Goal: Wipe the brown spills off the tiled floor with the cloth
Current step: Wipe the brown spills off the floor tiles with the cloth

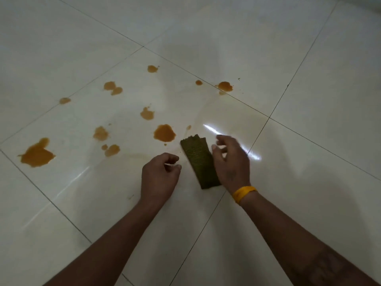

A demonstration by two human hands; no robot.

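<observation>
- Brown spills dot the pale tiled floor from the far left to the centre, the nearest blot just left of the cloth's far end.
- The left hand hovers near the cloth, fingers loosely curled, holding nothing.
- The folded green cloth lies flat on the floor between both hands.
- The right hand, with a yellow wristband, hangs over the cloth's right edge, fingers relaxed and spread.

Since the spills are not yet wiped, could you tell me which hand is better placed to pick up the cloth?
The right hand, judging from this view. It hovers with spread fingers partly over the folded green cloth, while the left hand sits loosely curled beside it, holding nothing. The nearest brown spill lies just beyond the cloth's far end.
</observation>
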